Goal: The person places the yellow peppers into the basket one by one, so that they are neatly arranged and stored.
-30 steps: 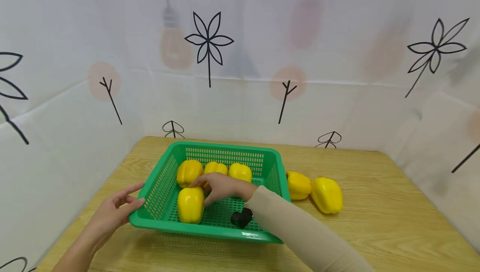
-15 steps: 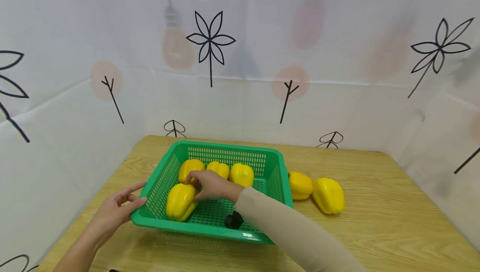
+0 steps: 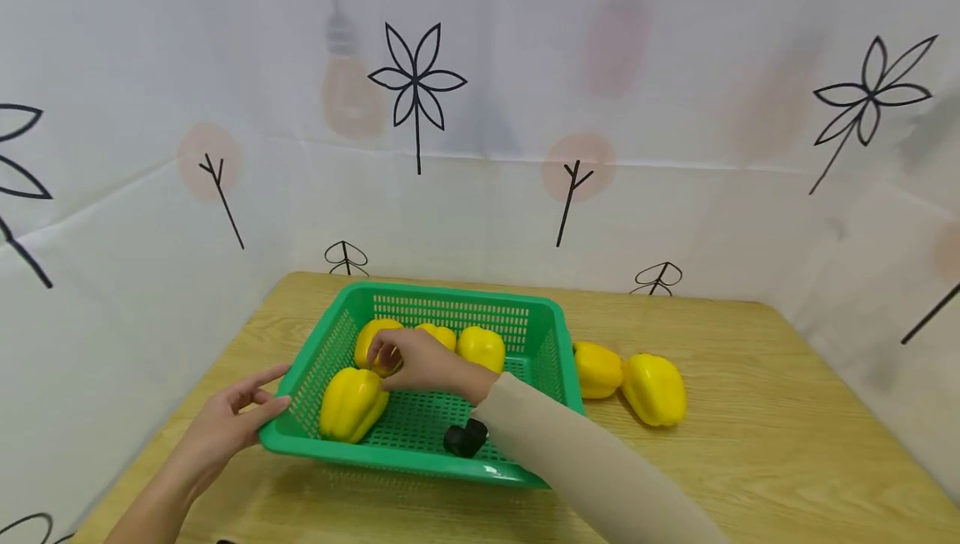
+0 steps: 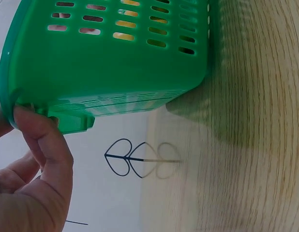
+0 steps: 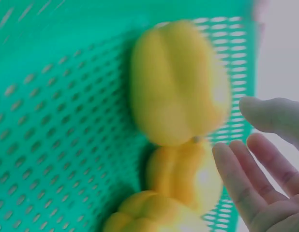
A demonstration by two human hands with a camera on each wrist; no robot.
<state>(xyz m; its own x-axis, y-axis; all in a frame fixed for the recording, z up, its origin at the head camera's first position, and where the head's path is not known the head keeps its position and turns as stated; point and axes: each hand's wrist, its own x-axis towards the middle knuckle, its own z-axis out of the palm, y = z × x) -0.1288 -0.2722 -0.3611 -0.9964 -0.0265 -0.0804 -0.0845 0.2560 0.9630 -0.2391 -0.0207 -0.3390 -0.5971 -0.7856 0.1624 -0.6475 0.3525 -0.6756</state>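
Observation:
A green plastic basket (image 3: 450, 465) stands on the table, its left rim pinched by my left hand (image 3: 221, 427). In the left wrist view, the fingers (image 4: 45, 137) curl over that rim at the handle. Inside, a yellow bell pepper (image 3: 348, 406) lies at the front left corner. My right hand (image 3: 431, 365) hovers just beside it with loose, parted fingers and nothing between them. The right wrist view shows this bell pepper (image 5: 181, 84) standing apart from the thumb and fingers. Along the basket's back lie more yellow bell peppers (image 3: 482, 348), partly hidden behind the right hand.
Outside the basket, on its right, two more yellow bell peppers (image 3: 654, 390) lie side by side on the wooden table (image 3: 772, 444). A black wrist device (image 3: 465, 439) hangs under the right forearm, over the basket. A patterned white curtain (image 3: 495, 219) surrounds the table.
The front bell pepper has shifted left into the basket's corner with my right hand, which has since let it go and lifted slightly. The left hand keeps its place on the rim.

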